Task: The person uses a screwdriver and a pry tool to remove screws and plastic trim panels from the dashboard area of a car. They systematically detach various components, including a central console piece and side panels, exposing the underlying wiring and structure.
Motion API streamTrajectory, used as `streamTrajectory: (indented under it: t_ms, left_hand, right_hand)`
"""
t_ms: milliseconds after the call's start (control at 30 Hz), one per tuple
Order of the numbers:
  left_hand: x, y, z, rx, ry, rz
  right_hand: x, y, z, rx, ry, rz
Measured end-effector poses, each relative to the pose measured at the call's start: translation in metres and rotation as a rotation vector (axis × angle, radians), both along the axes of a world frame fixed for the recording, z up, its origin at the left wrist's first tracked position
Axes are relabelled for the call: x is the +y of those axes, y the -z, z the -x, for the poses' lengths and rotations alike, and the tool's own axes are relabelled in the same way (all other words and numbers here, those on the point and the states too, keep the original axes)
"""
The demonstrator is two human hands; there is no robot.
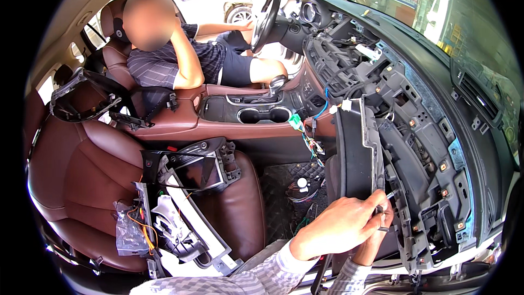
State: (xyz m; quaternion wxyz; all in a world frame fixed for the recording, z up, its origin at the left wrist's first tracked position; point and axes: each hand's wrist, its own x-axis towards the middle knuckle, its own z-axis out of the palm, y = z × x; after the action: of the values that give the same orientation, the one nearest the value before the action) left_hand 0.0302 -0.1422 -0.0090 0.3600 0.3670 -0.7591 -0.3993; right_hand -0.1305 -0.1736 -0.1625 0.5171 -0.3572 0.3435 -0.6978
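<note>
My left hand reaches to the edge of the opened dashboard, with its fingers closed. Just beyond and partly under it, my right hand is closed too. The fingertips of both meet beside the black glove box. A small shiny metal tip sticks out past the fingers toward the dashboard frame. What it belongs to is hidden by the hands, and which hand grips it is unclear.
A person sits behind the steering wheel. Loose wiring with a green connector hangs by the centre console. The brown seat bears a removed screen panel, a long trim strip and a plastic bag.
</note>
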Motion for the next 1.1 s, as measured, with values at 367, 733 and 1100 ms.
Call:
streamTrajectory:
  t_ms: [367,733,1100]
  left_hand:
    - [0.002,-0.005,0.002,-0.009,0.007,0.016]
    - [0.001,0.002,-0.002,-0.047,-0.029,-0.024]
    - [0.003,0.008,0.000,0.032,-0.022,0.053]
  right_hand:
    - [-0.006,0.009,0.000,-0.068,0.006,0.043]
    - [-0.004,0.010,0.009,0.060,0.054,-0.044]
    - [0.000,-0.008,0.003,0.130,0.043,-0.066]
